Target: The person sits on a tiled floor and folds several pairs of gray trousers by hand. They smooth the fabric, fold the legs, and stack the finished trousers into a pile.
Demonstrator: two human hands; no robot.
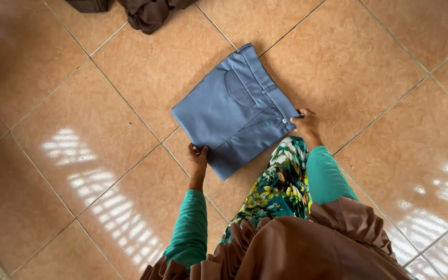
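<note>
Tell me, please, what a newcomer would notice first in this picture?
First, the folded blue-grey trousers lying flat on the shiny tan floor tiles, mid-frame. The left hand grips their near corner and the right hand the waistband corner. A dark brown cloth heap lies at the top edge.

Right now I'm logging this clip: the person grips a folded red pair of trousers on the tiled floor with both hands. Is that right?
Not quite. The head view shows the folded trousers are grey-blue, not red. The rest holds: left hand and right hand each grip an edge on the tiled floor.
</note>
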